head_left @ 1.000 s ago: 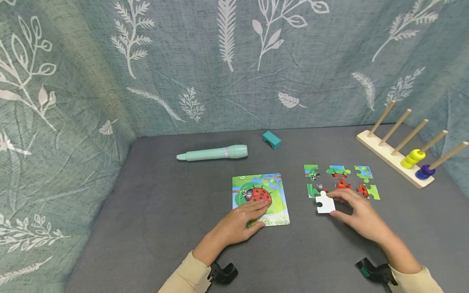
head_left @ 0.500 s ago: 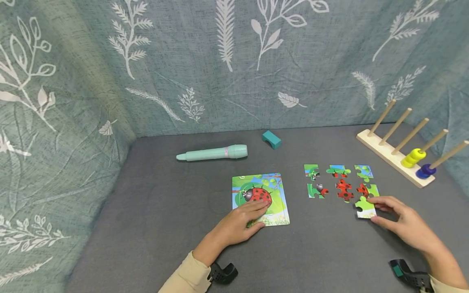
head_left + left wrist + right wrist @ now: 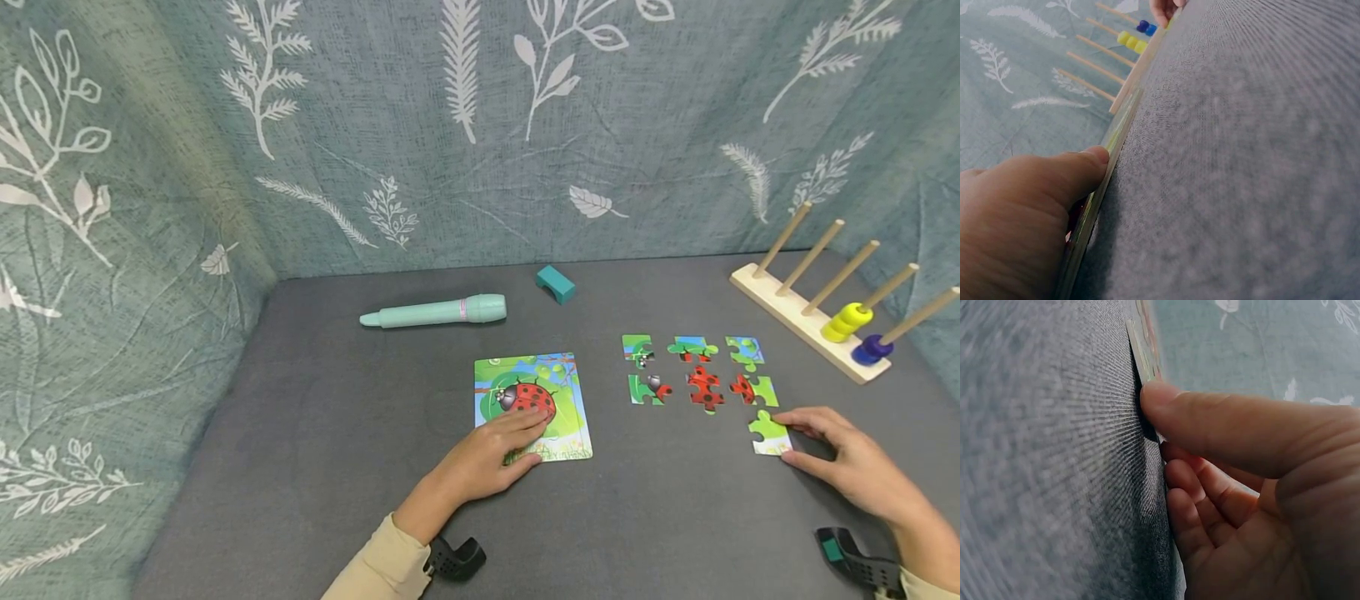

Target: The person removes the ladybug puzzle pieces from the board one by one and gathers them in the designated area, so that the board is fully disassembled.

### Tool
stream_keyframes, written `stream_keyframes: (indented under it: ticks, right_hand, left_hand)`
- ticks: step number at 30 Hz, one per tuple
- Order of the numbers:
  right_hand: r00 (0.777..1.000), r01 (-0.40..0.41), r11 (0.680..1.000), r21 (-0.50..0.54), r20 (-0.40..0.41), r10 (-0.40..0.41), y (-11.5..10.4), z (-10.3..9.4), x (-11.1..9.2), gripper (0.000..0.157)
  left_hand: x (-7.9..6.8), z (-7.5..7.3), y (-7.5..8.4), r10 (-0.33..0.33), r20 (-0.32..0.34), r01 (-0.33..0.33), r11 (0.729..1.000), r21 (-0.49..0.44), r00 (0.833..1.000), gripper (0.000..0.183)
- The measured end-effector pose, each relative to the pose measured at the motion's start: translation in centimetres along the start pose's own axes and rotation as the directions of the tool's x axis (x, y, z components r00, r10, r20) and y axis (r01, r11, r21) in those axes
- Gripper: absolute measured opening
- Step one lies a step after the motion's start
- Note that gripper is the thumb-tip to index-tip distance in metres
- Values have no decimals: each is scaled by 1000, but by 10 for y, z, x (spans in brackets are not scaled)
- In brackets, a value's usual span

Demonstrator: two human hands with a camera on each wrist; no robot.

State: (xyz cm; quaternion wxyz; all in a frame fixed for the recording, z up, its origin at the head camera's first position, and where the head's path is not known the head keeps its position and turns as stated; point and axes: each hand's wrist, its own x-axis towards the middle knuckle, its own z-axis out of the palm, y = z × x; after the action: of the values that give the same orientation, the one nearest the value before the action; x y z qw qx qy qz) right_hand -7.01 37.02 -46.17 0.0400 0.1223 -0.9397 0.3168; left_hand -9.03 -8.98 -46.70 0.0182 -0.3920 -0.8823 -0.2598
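Observation:
In the head view my right hand (image 3: 855,462) pinches a green and white puzzle piece (image 3: 770,435) by its right edge, between thumb and fingers. That piece lies just below two rows of ladybug puzzle pieces, nearest the red and green piece (image 3: 756,390). The red spotted piece (image 3: 705,389) is in the middle of the lower row. My left hand (image 3: 483,458) rests on the square ladybug picture board (image 3: 566,417), fingers fairly straight over the ladybug. The left wrist view shows the left thumb (image 3: 1088,165) along the board's edge.
A mint-green microphone-shaped toy (image 3: 435,312) lies behind the board. Near it is a teal arched block (image 3: 556,284). A wooden peg stand (image 3: 810,323) with yellow and dark blue beads stands at the back right. Patterned cloth (image 3: 480,183) hangs behind the grey table surface.
My right hand carried the puzzle piece rightward from beside the lower row's left piece to below its right one. The piece turned from white back to picture side. The left hand stayed still.

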Motion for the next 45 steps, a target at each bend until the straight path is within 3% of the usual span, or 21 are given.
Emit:
stream_keyframes:
  ticks: [13,29,38,45]
  right_hand:
    - [1000,4,1000,-2,10,-4,0,2,0,38]
    - [999,-29,990,140,-14,31,-3,0,-3,48]
    - [996,75,971,226,-65,-62,-20,7,-2,54]
    - [990,136,941,310,-7,-141,-46,16,4,62]
  left_hand:
    - [0,2,-1,15,-9,-15,1000,16,1000,49]
    - [-2,1,-1,29,6,-29,1000,10,1000,47]
    - [-3,2,-1,59,-6,-59,998,22,998,45]
    - [-4,2,-2,69,-27,-68,997,34,997,45]
